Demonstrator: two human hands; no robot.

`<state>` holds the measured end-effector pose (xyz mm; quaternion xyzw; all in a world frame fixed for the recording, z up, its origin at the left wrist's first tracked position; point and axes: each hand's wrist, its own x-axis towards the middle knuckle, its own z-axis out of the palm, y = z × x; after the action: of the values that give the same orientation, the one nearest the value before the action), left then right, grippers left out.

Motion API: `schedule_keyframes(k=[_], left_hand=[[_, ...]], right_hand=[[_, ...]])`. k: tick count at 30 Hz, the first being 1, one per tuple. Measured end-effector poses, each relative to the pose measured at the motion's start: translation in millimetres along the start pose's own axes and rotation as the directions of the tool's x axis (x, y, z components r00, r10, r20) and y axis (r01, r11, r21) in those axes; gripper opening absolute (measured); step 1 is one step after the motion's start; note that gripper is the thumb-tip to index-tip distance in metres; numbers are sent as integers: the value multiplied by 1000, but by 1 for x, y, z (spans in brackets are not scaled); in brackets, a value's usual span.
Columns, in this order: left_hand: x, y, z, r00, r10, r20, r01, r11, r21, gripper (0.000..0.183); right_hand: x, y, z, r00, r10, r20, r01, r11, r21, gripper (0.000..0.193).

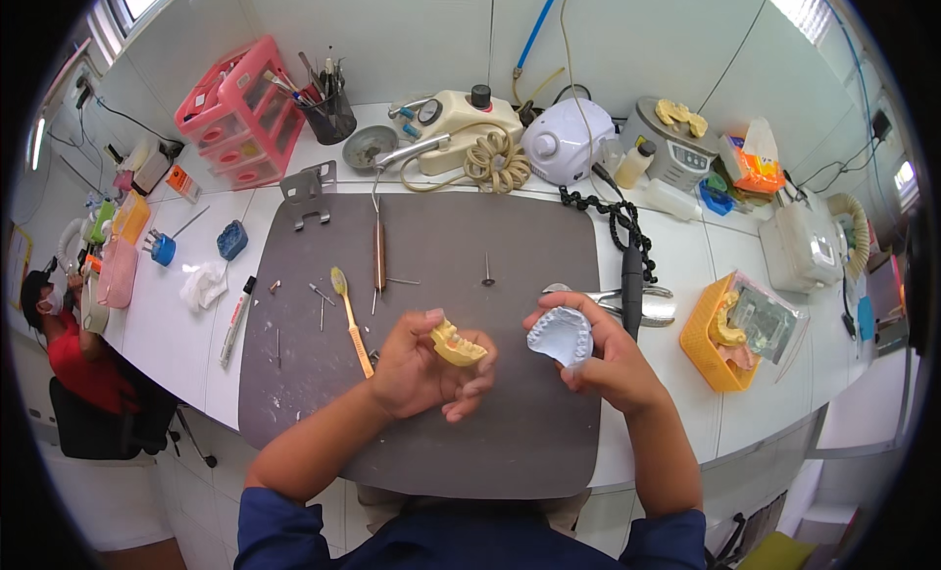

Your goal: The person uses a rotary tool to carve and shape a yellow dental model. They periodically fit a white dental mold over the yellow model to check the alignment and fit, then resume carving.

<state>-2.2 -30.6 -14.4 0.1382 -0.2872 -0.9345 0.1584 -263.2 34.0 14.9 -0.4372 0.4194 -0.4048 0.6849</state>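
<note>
My left hand (410, 376) is closed on a yellow plaster dental cast (459, 347), pinched between thumb and fingers and tilted. In my right hand (625, 370) is a pale blue dental cast (560, 336), its hollow face and rim of teeth turned up. The two casts are held apart, above a dark grey mat (451, 443). Left of my left hand, a yellow-handled toothbrush (351, 320) lies on the mat. Beyond it are a copper-handled tool (380, 258) and a small mandrel (488, 269). A black handpiece (631, 288) lies beyond my right hand, over shiny metal pliers-like tools (659, 306).
A yellow basket (694, 337) holding more casts stands at right. Along the back are pink drawers (245, 119), a pen cup (331, 117), a cream machine (466, 119) and a white domed unit (567, 139). A marker (238, 320) lies left. Another person (83, 359) sits far left.
</note>
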Motion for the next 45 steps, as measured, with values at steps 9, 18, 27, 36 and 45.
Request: schedule_keyframes(k=[9, 18, 27, 36, 45], left_hand=[[1, -10, 14, 988, -129, -85, 142, 975, 169, 87], [2, -15, 34, 934, -133, -331, 229, 935, 270, 85], [2, -14, 34, 882, -66, -467, 278, 873, 401, 89], [3, -14, 27, 890, 3, -455, 248, 835, 491, 89], [-3, -3, 26, 931, -97, -352, 262, 850, 457, 86]], right_hand=[[-2, 5, 9, 983, -172, 68, 181, 970, -163, 96], [10, 17, 26, 894, -413, 177, 428, 667, -610, 86], [12, 22, 33, 907, -401, 129, 387, 671, -633, 87], [19, 33, 31, 904, -423, 67, 396, 765, -508, 78], [13, 13, 26, 842, -433, 321, 539, 659, -525, 66]])
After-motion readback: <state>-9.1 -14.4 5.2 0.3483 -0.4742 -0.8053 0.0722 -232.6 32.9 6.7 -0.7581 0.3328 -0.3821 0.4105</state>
